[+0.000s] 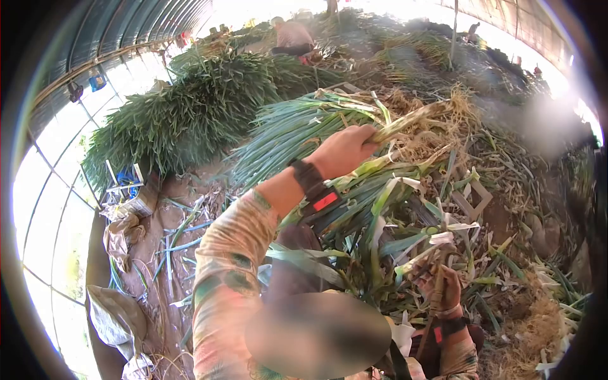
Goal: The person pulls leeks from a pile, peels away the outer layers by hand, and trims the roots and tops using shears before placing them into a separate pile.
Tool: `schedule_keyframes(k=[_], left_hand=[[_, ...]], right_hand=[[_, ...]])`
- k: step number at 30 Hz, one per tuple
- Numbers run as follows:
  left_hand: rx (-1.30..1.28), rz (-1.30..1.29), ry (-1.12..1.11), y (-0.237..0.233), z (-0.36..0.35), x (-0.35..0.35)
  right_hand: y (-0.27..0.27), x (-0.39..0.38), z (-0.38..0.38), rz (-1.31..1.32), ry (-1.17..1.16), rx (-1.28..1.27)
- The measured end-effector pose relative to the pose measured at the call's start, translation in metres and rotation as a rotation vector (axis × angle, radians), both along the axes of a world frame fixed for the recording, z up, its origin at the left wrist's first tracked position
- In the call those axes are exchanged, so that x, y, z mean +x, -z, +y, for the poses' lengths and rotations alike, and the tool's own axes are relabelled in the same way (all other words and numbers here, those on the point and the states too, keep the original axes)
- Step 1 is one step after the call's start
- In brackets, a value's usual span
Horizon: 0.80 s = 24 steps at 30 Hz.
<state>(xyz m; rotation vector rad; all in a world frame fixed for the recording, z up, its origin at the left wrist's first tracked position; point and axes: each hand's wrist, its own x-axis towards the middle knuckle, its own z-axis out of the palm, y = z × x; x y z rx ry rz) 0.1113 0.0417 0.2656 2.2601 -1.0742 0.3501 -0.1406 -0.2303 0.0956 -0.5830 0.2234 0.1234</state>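
My left hand (347, 151) is closed around the pale stalk of a green onion (415, 121), whose root end points to the upper right. Under it lies a pile of long green onions (297, 130), with their tangled roots (437, 136) on the right side. Lower right, my right hand (448, 290) has its fingers wrapped round a brown stick-like handle (437, 288); what the handle belongs to cannot be made out. Cut and peeled leaves (405, 247) lie between the two hands.
A large heap of green onions (196, 107) lies at the back left. Another person (293, 39) is bent over beyond it. Sacks (117, 316) and a box (136, 199) stand along the left wall. Root scraps (532, 316) cover the ground at lower right.
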Motion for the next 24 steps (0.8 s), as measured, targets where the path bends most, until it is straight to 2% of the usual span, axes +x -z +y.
schedule_keyframes(k=[3, 4, 5, 6, 7, 8, 9, 10, 12, 13, 14, 15, 16, 17, 19, 20, 23, 24], left_hand=[[0.032, 0.287, -0.003, -0.014, -0.034, -0.001], [0.025, 0.34, 0.024, 0.008, -0.045, 0.01], [0.016, 0.393, 0.051, 0.034, -0.054, 0.024], [0.088, 0.442, -0.015, 0.045, -0.062, 0.018], [0.104, 0.428, -0.009, 0.103, -0.073, 0.04], [0.114, 0.514, -0.082, 0.133, -0.079, 0.036], [0.123, 0.597, -0.158, 0.163, -0.084, 0.032], [0.168, 0.51, -0.179, 0.198, -0.084, 0.025], [0.19, 0.696, -0.165, 0.264, -0.075, 0.012], [0.323, 0.565, -0.092, 0.264, -0.062, -0.009], [0.206, 0.645, -0.174, 0.28, -0.054, -0.021], [0.151, 0.699, -0.127, 0.273, -0.043, -0.036], [0.139, 0.703, -0.057, 0.269, -0.031, -0.039], [0.126, 0.706, 0.011, 0.266, -0.018, -0.042], [0.174, 0.703, -0.017, 0.251, 0.005, -0.053], [0.198, 0.701, -0.031, 0.244, 0.013, -0.06], [0.253, 0.868, 0.053, 0.233, 0.028, -0.081], [0.176, 1.083, 0.037, 0.225, 0.027, -0.089]], right_hand=[[0.009, -0.001, -0.003, -0.058, -0.069, -0.073], [0.027, -0.001, -0.015, -0.054, -0.071, -0.049], [0.015, -0.004, -0.013, -0.036, -0.058, -0.127], [-0.009, -0.003, -0.008, -0.017, -0.044, -0.206], [-0.022, -0.005, -0.005, 0.002, -0.027, -0.285], [0.038, 0.007, -0.038, 0.007, 0.103, -0.516], [0.049, 0.01, -0.052, 0.013, 0.156, -0.49], [0.054, 0.012, -0.062, 0.019, 0.208, -0.464], [0.042, 0.011, -0.069, -0.002, 0.309, -0.382], [0.037, 0.009, -0.074, -0.023, 0.348, -0.363], [0.033, 0.009, -0.085, -0.046, 0.386, -0.346], [0.032, 0.009, -0.1, -0.068, 0.423, -0.326], [0.031, 0.008, -0.115, -0.11, 0.424, -0.452], [0.034, 0.004, -0.123, -0.135, 0.46, -0.414], [-0.012, -0.006, -0.102, -0.189, 0.533, -0.339], [-0.009, -0.01, -0.108, -0.197, 0.534, -0.286], [-0.035, -0.013, -0.06, -0.354, 0.332, -0.19], [-0.021, -0.012, -0.056, -0.171, 0.298, -0.218]])
